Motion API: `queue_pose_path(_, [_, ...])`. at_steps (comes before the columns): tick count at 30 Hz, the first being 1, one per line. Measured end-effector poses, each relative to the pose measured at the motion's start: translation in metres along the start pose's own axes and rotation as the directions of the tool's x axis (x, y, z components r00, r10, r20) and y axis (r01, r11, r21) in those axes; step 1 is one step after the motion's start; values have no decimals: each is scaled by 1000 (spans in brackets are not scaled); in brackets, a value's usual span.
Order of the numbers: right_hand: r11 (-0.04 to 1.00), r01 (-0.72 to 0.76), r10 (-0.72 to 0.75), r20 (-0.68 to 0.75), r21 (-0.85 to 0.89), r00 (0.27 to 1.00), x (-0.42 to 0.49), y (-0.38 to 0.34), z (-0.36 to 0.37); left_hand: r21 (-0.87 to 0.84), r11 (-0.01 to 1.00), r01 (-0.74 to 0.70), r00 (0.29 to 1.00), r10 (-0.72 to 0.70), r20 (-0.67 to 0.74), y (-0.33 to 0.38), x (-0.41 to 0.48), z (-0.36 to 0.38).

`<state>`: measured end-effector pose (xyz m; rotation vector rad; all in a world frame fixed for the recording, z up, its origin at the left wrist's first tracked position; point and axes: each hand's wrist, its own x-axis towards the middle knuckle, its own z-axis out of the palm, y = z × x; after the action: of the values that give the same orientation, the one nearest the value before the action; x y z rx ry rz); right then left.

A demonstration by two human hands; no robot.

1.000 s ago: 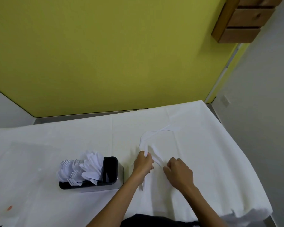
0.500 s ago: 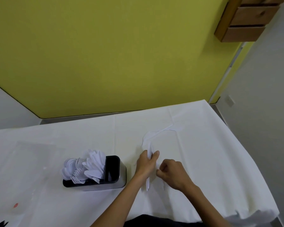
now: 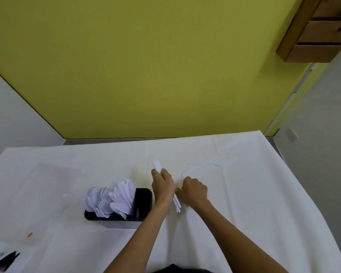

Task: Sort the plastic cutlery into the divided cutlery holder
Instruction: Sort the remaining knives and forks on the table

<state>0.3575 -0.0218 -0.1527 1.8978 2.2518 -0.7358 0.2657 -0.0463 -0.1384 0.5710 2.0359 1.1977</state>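
White plastic on a white tablecloth (image 3: pixel 244 194), so edges are hard to read. Near-left corner: a printed sheet (image 3: pixel 0 259), with an orange dot (image 3: pixel 30 234) beside it.

Left of centre stands the black cutlery holder (image 3: pixel 114 223). Spoons (image 3: pixel 92 198) sit at its left end, then forks (image 3: pixel 102 206), then knives (image 3: pixel 124 195), all fanned above the rim. The right-end compartment (image 3: pixel 143 201) looks bare.

Just right of the holder, the left hand (image 3: pixel 162 184) is clenched round a bundle of cutlery (image 3: pixel 177 205), held clear of the cloth. Pointed tips stick out on the far side and handles on the near side; probably knives.

The right hand (image 3: pixel 194 189) is curled at the bundle's handle end. I cannot tell whether it grips anything.

Farther right, loose pieces (image 3: pixel 205 165) lie on the cloth, well apart from the holder.

Step in hand, as I judge it: gathering and squaring up one kind of cutlery. Next, the bundle needs carrying left and dropping handles-first into the matching compartment, then the loose pieces need fetching.
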Motion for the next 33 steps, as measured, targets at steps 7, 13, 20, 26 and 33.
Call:
queue_pose_path(7, [985,-36,4,190,167,982,-25,53,-5,131,977,169,944,-199,264,-18,2,6])
queue_pose_path(13, [922,57,-139,190,383,972,-44,62,-29,133,985,111,862,-162,480,-28,-7,17])
queue_pose_path(20, [918,26,-19,-21,395,1000,28,74,-69,68,979,194,930,-206,303,-16,10,8])
queue_pose_path(26, [1000,-30,30,-14,-8,999,46,85,-41,-134,944,302,909,-244,337,-12,0,4])
queue_pose_path(33, [967,-3,-10,49,256,999,5,94,-28,-7,976,216,921,-201,332,-17,-14,16])
